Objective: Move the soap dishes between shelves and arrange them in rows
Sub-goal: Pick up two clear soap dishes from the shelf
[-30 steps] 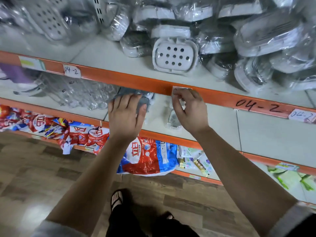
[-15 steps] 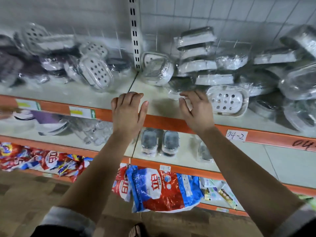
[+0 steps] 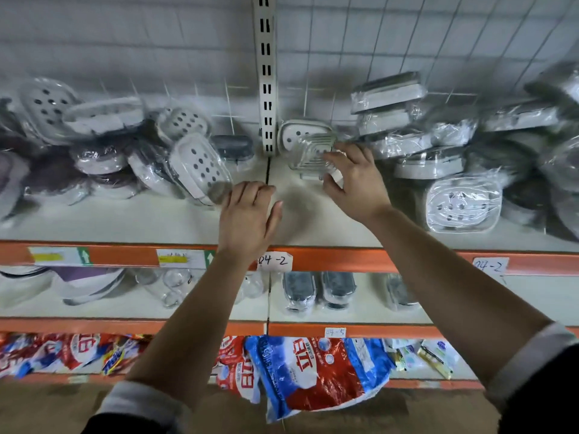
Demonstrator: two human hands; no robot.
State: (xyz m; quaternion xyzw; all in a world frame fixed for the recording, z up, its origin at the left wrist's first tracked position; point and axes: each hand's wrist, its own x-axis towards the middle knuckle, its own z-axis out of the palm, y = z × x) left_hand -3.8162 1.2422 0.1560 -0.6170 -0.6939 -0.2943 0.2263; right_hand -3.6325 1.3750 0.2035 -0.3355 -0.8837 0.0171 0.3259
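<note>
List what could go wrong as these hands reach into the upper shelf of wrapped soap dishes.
1. The right hand is at the clear ribbed dish. The loose, tilted stack just to its right may slide if that dish is pulled out.
2. The white holed dish leans on its edge by the left hand. A nudge could tip it toward the shelf front.
3. The glossy wrap may let a grip slip.
</note>
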